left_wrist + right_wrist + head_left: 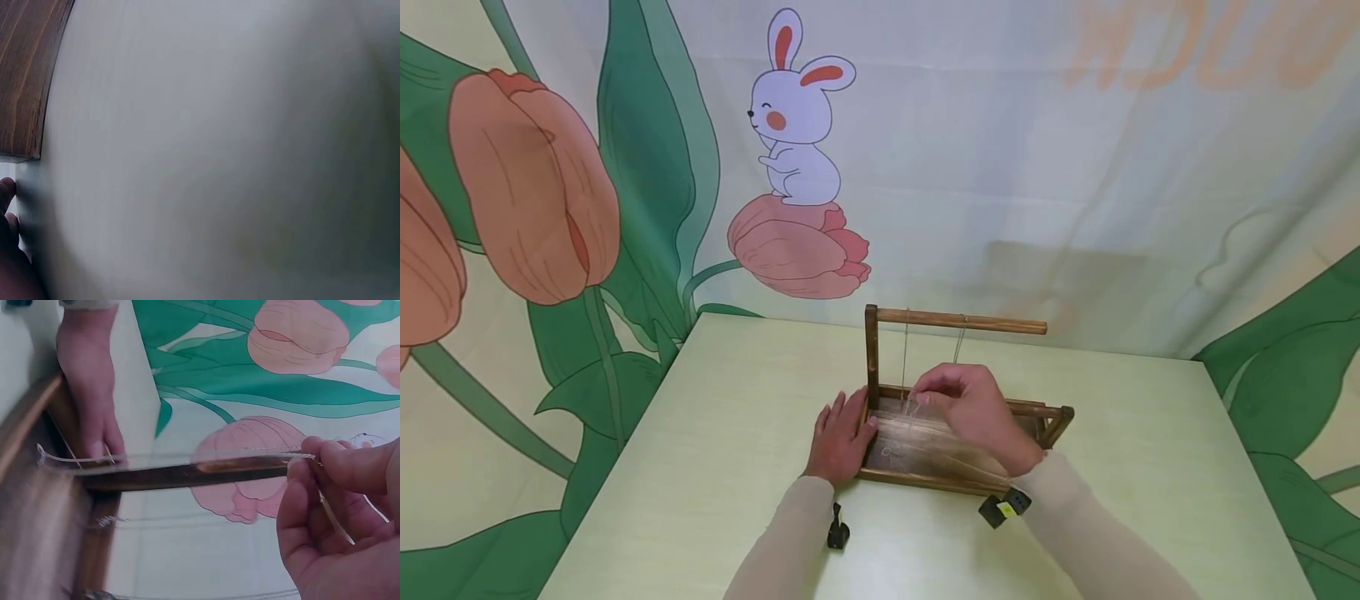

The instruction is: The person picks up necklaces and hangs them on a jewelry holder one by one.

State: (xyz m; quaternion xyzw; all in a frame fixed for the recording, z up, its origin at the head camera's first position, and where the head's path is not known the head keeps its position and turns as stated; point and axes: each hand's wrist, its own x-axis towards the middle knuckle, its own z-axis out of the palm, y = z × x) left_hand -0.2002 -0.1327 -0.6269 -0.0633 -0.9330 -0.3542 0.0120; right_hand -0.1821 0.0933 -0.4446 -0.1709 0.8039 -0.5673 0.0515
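A dark brown wooden jewelry stand (925, 480) has a shallow tray and a raised bar (1000, 324). At its left end rests my left hand (837, 446), fingers extended along the side and thumb at the rim. Over the tray, my right hand (976, 408) pinches a fine silvery necklace (69, 460) between thumb and fingertips. In the right wrist view the necklace stretches from the fingertips down toward the tray. Fine chains (906, 358) hang from the bar. Mostly table shows in the left wrist view, with a wooden corner (25, 75) and a few fingertips.
The stand is on a pale table (730, 417). Behind it hangs a curtain (955, 167) printed with tulips and a rabbit. At the stand's right end a short wooden post (1062, 421) rises. A small ring-like item (886, 452) lies in the tray.
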